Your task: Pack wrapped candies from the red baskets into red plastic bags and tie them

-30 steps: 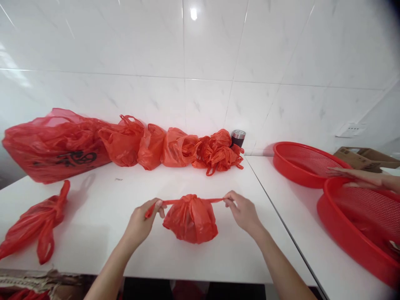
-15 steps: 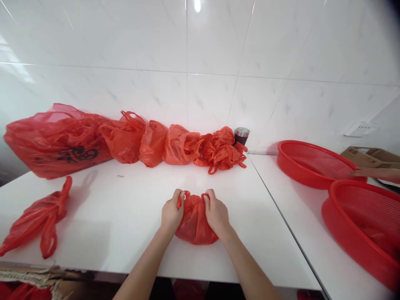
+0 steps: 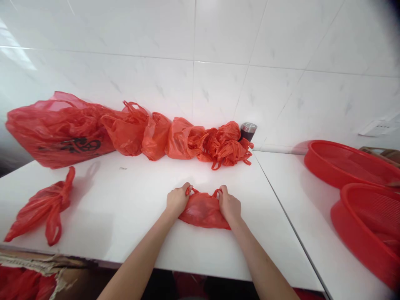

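A small red plastic bag (image 3: 204, 210) with something darker showing faintly inside lies at the front middle of the white table (image 3: 137, 200). My left hand (image 3: 177, 201) is closed on its left handle, and my right hand (image 3: 229, 202) pinches the right handle. Between them the top of the bag is stretched wide. At the left of the table lies a knotted red bag (image 3: 43, 206), touched by neither hand.
Along the tiled wall stand a large red bag with black print (image 3: 59, 133), several smaller red bags (image 3: 184, 139) and a dark cup with a silver lid (image 3: 248, 131). Two red sieves (image 3: 339, 208) stand at right. An open cardboard box (image 3: 68, 283) is below the left edge.
My hands have moved apart, pulling the handles outward, and the bag has become wider and flatter. The view has shifted a little. The far sieve has moved right, and the other person's hand is barely visible.
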`<state>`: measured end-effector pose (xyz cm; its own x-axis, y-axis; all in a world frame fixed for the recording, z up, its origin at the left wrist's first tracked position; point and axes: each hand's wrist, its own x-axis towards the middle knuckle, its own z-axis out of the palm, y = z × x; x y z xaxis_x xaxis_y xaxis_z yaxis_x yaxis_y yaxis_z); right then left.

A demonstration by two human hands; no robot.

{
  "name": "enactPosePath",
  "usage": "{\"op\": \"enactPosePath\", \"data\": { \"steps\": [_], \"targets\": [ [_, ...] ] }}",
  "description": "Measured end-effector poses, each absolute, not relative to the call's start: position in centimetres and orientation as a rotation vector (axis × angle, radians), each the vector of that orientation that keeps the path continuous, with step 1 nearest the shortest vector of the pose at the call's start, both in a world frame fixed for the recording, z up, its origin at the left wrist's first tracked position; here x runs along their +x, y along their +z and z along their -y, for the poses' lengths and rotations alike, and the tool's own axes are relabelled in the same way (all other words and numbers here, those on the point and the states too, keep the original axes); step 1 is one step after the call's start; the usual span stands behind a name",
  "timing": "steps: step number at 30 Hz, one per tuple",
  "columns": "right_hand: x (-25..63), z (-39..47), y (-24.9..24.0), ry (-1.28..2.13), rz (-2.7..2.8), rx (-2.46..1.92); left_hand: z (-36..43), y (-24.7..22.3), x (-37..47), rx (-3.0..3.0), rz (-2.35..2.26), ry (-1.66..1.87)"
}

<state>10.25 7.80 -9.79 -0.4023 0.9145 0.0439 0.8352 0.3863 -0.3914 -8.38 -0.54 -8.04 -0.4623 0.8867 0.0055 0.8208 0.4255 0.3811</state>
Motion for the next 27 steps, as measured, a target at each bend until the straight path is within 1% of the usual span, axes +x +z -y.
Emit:
{"op": "enactPosePath", "data": {
  "steps": [5,11,16,20,23,27],
  "targets": [
    [10.5,-8.2,-10.3,0.483,2.253,-1.584,0.3,-8.1,-9.0,1.457,-2.525,0.427],
    [11.3,-8.7,-10.2,0.599,2.031,-1.637,1.7,-8.1,-11.0,1.231,-2.623,0.498],
    [12.3,-8.9,-10.1,0.731,1.95,-1.518,2.1,-7.7,-12.0,1.154,-2.608,0.664],
    [13.1,-9.4,-10.7,1.003,1.715,-1.284,1.5,-5.7,-11.2,1.235,-2.625,0.812],
    [13.2,-9.7,-10.9,1.181,1.574,-1.184,0.3,-4.3,-9.2,1.514,-2.498,0.87],
    [13.6,-9.5,-10.2,1.286,1.481,-1.137,-1.8,-3.6,-7.4,1.763,-2.126,0.715]
  ]
}}
